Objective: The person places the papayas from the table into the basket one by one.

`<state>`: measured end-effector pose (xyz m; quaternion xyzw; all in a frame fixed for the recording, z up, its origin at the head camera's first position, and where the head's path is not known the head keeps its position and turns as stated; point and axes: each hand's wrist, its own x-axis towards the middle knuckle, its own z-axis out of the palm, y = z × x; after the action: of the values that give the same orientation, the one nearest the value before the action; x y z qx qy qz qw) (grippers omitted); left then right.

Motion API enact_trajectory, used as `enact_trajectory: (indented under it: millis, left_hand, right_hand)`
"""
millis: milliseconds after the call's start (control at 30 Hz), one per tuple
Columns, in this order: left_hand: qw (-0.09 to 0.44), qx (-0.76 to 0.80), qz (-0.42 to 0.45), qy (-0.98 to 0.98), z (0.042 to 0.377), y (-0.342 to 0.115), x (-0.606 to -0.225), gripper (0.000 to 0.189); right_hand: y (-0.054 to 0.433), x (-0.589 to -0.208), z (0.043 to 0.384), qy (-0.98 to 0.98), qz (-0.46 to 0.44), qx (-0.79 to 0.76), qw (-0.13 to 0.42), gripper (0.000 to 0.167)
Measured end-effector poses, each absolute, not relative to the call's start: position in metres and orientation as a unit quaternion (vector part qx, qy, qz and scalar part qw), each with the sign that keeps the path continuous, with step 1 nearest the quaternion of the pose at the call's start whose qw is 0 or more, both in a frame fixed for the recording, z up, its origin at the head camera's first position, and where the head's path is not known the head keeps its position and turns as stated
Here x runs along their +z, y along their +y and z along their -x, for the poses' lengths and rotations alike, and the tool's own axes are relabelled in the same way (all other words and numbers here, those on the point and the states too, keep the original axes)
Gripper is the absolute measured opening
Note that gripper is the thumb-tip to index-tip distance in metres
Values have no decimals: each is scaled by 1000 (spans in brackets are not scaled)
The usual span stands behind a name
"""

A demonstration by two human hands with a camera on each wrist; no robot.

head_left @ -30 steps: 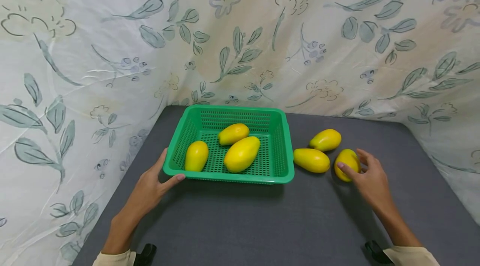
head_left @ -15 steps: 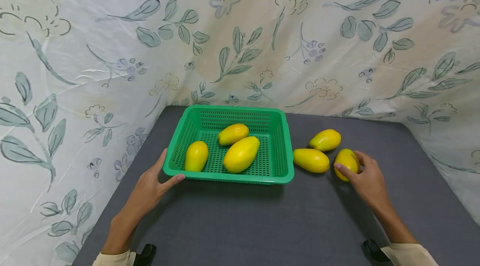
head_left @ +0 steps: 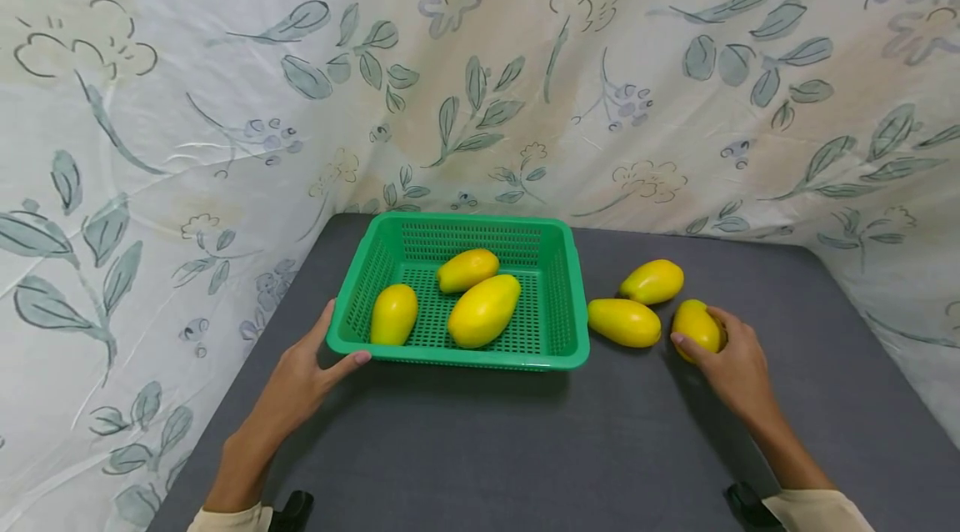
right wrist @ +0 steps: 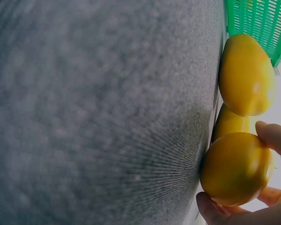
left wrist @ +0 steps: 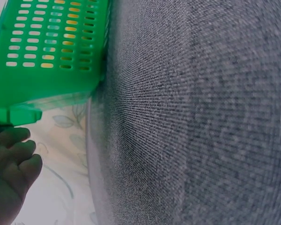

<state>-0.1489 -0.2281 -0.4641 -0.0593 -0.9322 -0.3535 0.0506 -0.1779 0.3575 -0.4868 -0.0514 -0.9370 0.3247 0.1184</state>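
A green plastic basket (head_left: 457,358) with slotted walls stands on the dark cloth. Inside it lie three yellow mangoes, one on the left (head_left: 393,314), one at the back (head_left: 467,270) and a larger one in front (head_left: 484,312). My left hand (head_left: 298,373) holds the basket's near-left corner, thumb along the front rim and fingers at the left side. To the right, my right hand (head_left: 731,361) grips a mango (head_left: 695,327) between thumb and fingers. That mango still rests on the cloth in the right wrist view (right wrist: 235,168); part of it is hidden by the fingers.
Two more mangoes lie between the basket and my right hand, one nearer (head_left: 624,323) and one farther back (head_left: 652,282). Dark grey cloth (head_left: 480,449) covers the table. A floral curtain (head_left: 480,98) hangs behind and along the left side.
My right fingers have drawn in around the rightmost mango, which has shifted very slightly. The left hand, basket and other mangoes have stayed in place.
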Motion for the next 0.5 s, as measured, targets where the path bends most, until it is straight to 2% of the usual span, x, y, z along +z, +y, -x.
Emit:
enact_trajectory:
  millis: [267,500]
  left_hand:
    - [52,-354,58,-932,149,-228,-464,102]
    - [52,-358,60,-930,149,-228,-466,102]
  right_hand:
    - [356,-487,174,-937,63,319,128,75]
    - [356,-489,170,-932,69,328,137,73]
